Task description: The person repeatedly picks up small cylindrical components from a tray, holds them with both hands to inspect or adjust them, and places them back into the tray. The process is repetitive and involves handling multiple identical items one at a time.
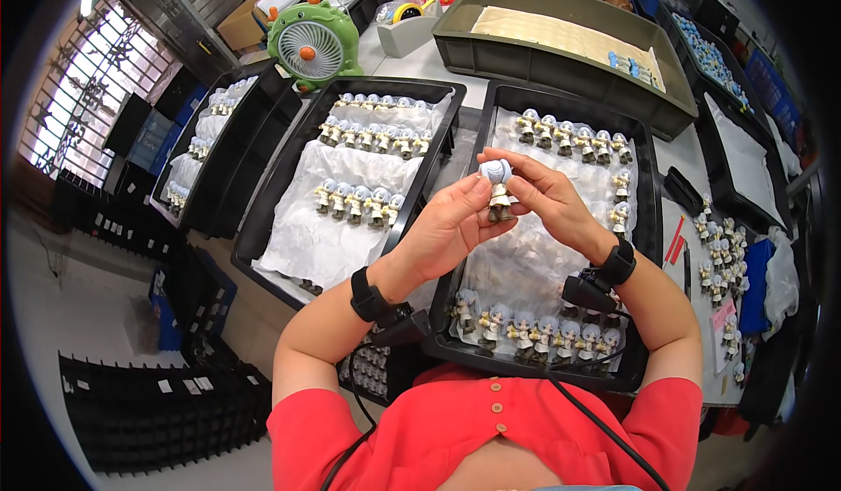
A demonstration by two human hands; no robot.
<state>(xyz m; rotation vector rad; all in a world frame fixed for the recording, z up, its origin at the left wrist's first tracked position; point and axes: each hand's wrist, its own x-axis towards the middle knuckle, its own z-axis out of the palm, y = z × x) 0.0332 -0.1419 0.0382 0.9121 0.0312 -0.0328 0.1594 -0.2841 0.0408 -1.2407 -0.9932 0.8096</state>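
Between my two hands, above the near black tray [646, 228], is a small figurine [498, 174] with pale blue-grey hair, a white and gold outfit and dark legs. It stands upright. My left hand [448, 226] grips it from the left, thumb against its side and fingers curled beneath. From the right, my right hand [552, 200] closes on it with thumb and fingertips. Lined with white sheeting, the tray below carries similar figurines in rows along its far, right and near edges. A second black tray [272, 219] to the left bears more rows of them.
A green fan [308, 46] stands at the far left, with a tape dispenser [409, 31] beside it. A large olive bin [561, 57] lies beyond the trays. Loose figurines [723, 254] cluster on the right near red sticks [674, 240]. Black crates [158, 412] sit on the floor.
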